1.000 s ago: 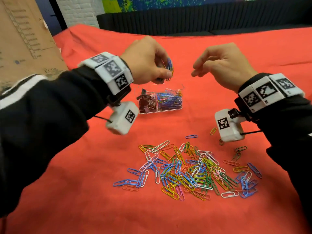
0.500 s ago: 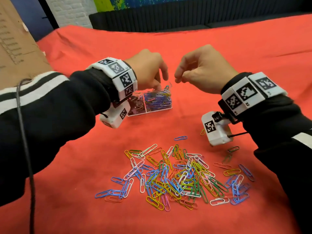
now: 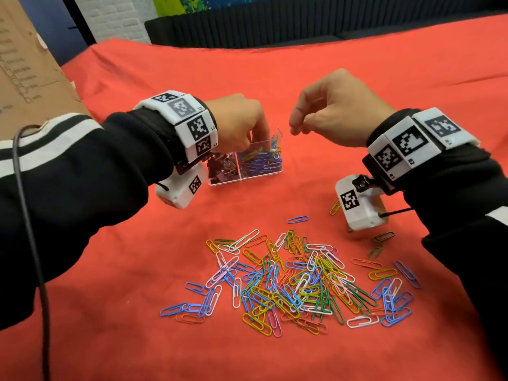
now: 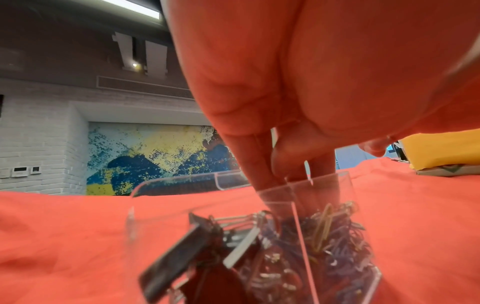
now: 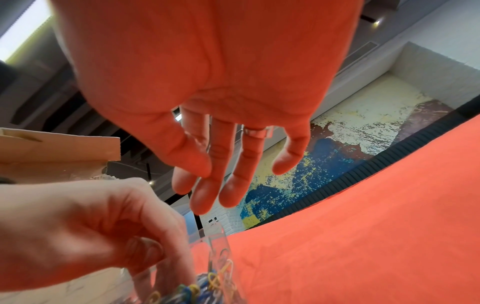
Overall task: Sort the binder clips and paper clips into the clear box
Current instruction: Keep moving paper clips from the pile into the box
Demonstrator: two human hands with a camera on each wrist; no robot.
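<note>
Left hand (image 3: 242, 125): fingers down inside clear box (image 3: 270, 171), hold unclear. Right hand (image 3: 338, 111): relaxed, empty. Paper clips (image 3: 297, 281): loose pile on cloth.

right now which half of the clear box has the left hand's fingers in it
The paper-clip half, on the box's right in the head view: the left hand reaches its fingers into it. The other half holds binder clips.

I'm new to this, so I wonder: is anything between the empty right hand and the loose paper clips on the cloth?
Nothing visible. The right hand hangs in the air with relaxed fingers, and only bare red cloth lies between it and the pile of paper clips. The left hand is off to the side, fingers in the clear box.
</note>
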